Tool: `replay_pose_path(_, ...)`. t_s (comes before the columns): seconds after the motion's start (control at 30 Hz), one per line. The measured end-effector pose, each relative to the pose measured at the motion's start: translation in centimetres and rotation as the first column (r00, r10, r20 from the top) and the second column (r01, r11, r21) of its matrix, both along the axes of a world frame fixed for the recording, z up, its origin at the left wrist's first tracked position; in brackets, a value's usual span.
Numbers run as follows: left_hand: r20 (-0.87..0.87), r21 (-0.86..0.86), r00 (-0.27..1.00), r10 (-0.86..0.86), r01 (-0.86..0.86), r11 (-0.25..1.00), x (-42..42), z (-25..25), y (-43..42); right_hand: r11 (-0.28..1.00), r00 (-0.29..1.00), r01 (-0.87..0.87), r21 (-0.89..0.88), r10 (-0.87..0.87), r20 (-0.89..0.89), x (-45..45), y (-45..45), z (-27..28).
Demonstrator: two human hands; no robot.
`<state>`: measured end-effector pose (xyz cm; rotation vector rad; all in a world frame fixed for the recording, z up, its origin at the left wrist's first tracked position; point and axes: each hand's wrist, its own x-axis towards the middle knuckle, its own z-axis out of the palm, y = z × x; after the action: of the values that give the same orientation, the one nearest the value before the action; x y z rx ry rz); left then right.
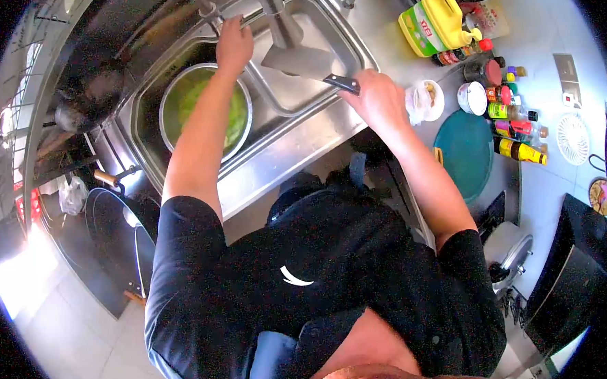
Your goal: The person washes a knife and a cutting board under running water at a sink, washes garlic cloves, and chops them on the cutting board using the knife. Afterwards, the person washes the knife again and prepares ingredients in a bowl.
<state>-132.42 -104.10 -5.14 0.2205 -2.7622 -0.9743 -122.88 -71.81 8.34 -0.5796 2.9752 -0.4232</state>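
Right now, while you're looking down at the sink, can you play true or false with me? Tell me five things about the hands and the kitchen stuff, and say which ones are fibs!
1. The right hand holds the big knife by its black handle. True.

2. The left hand is deep inside the round bowl. False: the left hand is up near the tap.

3. The round bowl has something green in it. True.

4. The big jug is blue and sits in the sink. False: it is yellow and on the counter.

5. The knife's blade is over the sink. True.
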Motion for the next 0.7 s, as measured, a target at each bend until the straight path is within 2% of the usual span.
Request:
replay_pose_path(0.13,-0.011,-0.029,1.0,-0.008,0.008,1.0,2.0,-0.3,0.6,1.0,1.0,0.001,-0.001,-0.001,0.022,-0.7,-0.8,-0.6)
replay_pose_path(0.2,-0.224,0.026,0.973,0.055,-0.05,0.998,3.1,-0.3,1.7,0.999,0.998,0.009,0.053,-0.013,0.067,-1.0,-1.0,-0.4)
replay_pose_path(0.33,-0.33,0.046,0.944,0.002,0.014,0.999,8.3,1.1,7.1,0.998,0.986,0.028,0.048,-0.035,0.161,-2.4,-0.6,-4.4)
replay_pose_path(0.37,-0.321,0.011,0.944,-0.071,0.079,0.997,9.5,0.2,8.5,0.982,0.907,0.175,-0.074,-0.132,0.4,-3.0,-0.4,-6.5)
replay_pose_path(0.4,-0.311,-0.023,0.94,-0.14,0.139,0.99,10.4,-0.2,9.7,0.929,0.764,0.338,-0.153,-0.176,0.621,-3.5,-0.3,-7.5)
replay_pose_path(0.43,-0.278,0.008,0.942,-0.187,0.197,0.98,11.1,0.2,10.9,0.931,0.766,0.332,-0.152,-0.172,0.619,-3.6,-0.6,-7.2)
replay_pose_path(0.47,-0.247,0.041,0.94,-0.234,0.252,0.967,11.5,0.6,11.9,0.792,0.525,0.568,-0.223,-0.141,0.839,-3.6,-0.9,-7.0)
replay_pose_path(0.5,-0.227,0.041,0.934,-0.277,0.293,0.955,11.5,0.9,12.6,0.604,0.249,0.775,-0.188,-0.017,0.968,-3.4,-1.2,-6.8)
replay_pose_path(0.53,-0.226,0.042,0.936,-0.268,0.284,0.958,11.5,0.7,12.9,0.611,0.248,0.769,-0.187,-0.015,0.969,-3.1,-1.4,-6.8)
replay_pose_path(0.6,-0.229,0.044,0.898,-0.376,0.395,0.918,11.5,0.3,13.2,0.403,0.165,0.889,-0.217,0.159,0.973,-2.5,-1.7,-6.9)
replay_pose_path(0.63,-0.208,0.009,0.898,-0.387,0.398,0.918,11.4,0.0,12.9,0.408,0.167,0.886,-0.219,0.161,0.973,-2.5,-1.8,-6.9)
replay_pose_path(0.7,-0.15,-0.037,0.902,-0.404,0.403,0.914,11.2,-0.6,12.0,0.339,0.08,0.928,-0.152,0.217,0.973,-2.5,-1.6,-6.8)
